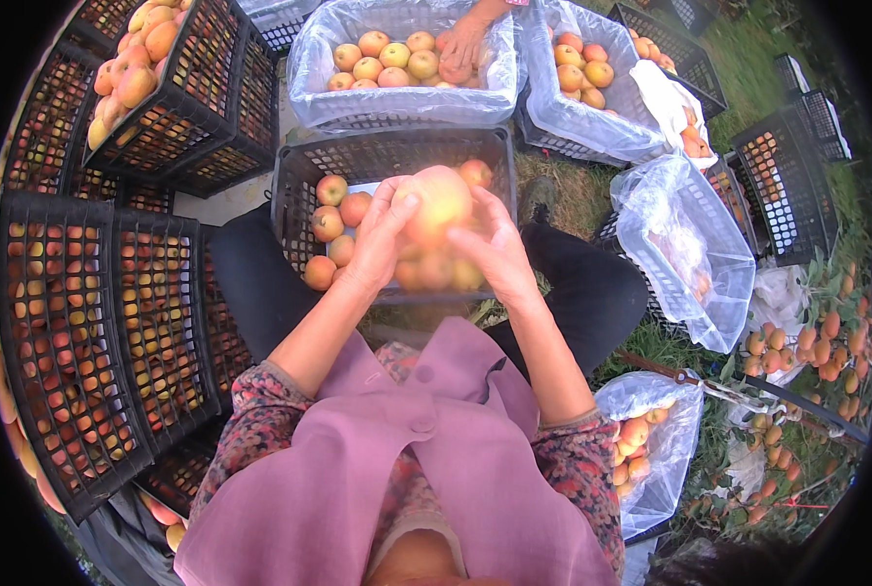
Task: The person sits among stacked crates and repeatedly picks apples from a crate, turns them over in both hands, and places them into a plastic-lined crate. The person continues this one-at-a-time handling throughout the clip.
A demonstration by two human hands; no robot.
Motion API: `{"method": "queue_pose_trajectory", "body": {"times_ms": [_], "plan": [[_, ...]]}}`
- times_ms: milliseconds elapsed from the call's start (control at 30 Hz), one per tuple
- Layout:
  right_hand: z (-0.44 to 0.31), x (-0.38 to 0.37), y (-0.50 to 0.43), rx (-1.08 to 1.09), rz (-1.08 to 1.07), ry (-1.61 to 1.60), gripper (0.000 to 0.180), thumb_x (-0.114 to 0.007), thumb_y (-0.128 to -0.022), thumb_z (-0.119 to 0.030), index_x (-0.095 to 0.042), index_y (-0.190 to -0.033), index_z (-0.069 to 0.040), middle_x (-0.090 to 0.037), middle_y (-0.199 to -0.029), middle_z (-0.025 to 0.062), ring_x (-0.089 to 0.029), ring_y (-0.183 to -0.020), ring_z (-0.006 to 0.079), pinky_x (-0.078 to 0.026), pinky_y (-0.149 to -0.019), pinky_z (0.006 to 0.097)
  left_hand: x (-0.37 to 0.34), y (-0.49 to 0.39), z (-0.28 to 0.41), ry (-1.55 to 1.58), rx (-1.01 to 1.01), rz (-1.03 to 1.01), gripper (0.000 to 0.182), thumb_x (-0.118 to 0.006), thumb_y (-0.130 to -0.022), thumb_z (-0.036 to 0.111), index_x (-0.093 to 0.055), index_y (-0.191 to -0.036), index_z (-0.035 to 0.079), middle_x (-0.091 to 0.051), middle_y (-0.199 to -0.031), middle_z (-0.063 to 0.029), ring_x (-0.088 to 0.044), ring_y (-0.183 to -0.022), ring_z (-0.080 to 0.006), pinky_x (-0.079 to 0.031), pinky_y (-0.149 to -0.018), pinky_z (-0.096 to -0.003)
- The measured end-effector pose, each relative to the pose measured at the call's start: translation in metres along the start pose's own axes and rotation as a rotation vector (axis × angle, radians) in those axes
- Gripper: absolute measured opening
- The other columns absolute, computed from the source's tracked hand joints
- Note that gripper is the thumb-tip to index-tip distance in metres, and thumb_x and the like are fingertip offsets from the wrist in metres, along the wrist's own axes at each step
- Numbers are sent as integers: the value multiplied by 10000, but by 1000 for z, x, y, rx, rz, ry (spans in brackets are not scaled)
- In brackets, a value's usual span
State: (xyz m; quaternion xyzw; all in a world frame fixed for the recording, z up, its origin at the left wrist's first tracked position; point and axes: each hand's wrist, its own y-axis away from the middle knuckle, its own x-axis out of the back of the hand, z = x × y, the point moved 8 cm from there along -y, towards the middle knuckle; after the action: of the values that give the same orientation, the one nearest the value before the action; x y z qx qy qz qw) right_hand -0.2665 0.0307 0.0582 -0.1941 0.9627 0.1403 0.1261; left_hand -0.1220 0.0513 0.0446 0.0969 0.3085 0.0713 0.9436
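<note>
Between my two hands, above a black plastic crate (392,138), is a yellow-red apple (436,204). My left hand (379,234) touches it on the left, its thumb against the skin. On the other side my right hand (498,245) has its fingers spread near the apple; whether they touch it is hard to tell through the haze. Several apples (330,223) lie in the crate below, along its left side, and more sit under my hands. Beyond the crate, another person's hand (464,47) rests on apples in a crate lined with clear plastic (407,106).
Black crates full of apples (62,322) stand at the left, with a heaped one (165,95) at the upper left. Plastic-lined crates (590,132) curve round the right, one a crumpled liner (681,249), another holding apples (659,454). A metal rod (721,392) lies near fruit-bearing branches (831,344).
</note>
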Motion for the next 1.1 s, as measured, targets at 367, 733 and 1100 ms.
{"method": "queue_pose_trajectory", "body": {"times_ms": [367, 733, 1100], "plan": [[6, -6, -8, 45, -41, 43, 676, -701, -826, -86, -380, -1418, -24, -485, -1348, 120, -488, -1231, 207, -389, -1045, 351, 11, -2, 1, 51, -36, 23, 401, -644, -902, 253, -474, -1213, 65, -539, -1165, -51, -524, -1088, -146, -447, -961, -321], [7, -5, -9, 87, -59, 47, 671, -698, -825, -97, -381, -1413, -33, -471, -1378, 114, -449, -1280, 215, -356, -1077, 372, -2, -1, 13, -233, -200, -93, 522, -682, -869, 232, -430, -1287, 46, -500, -1273, -92, -487, -1180, -171, -410, -1017, -341], [-14, -2, -2, 102, -237, -85, 853, -763, -764, -80, -297, -1477, -34, -376, -1478, 105, -371, -1366, 231, -318, -1121, 392, -34, 25, 53, -833, -746, -241, 1014, -868, -621, 173, -263, -1425, 42, -374, -1438, -217, -417, -1314, -343, -360, -1086, -447]]}}
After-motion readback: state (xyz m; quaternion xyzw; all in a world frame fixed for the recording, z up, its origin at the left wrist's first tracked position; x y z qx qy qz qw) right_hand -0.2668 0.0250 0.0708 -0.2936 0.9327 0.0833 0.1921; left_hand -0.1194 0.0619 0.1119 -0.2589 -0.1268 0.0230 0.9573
